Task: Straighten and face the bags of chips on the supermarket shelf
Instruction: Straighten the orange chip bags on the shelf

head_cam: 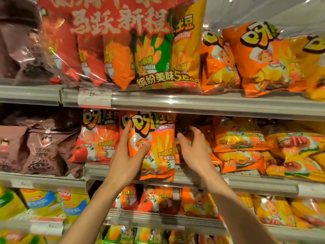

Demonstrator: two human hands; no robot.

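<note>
An orange chip bag (156,148) stands upright at the front of the middle shelf (246,186), its face toward me. My left hand (128,152) grips its left edge, fingers up along the side and thumb across the front. My right hand (191,147) reaches into the dark gap just right of that bag with curled fingers; whether it holds something there is hidden. A red-orange tomato bag (97,138) stands upright to the left. Orange and yellow bags (241,147) to the right lie flat in a stack.
Brown bags (38,148) fill the middle shelf's left end. The top shelf (193,103) carries a large multipack (133,50) and orange bags (263,59). Lower shelves hold more orange, yellow and green bags. A price tag (94,96) sits on the top rail.
</note>
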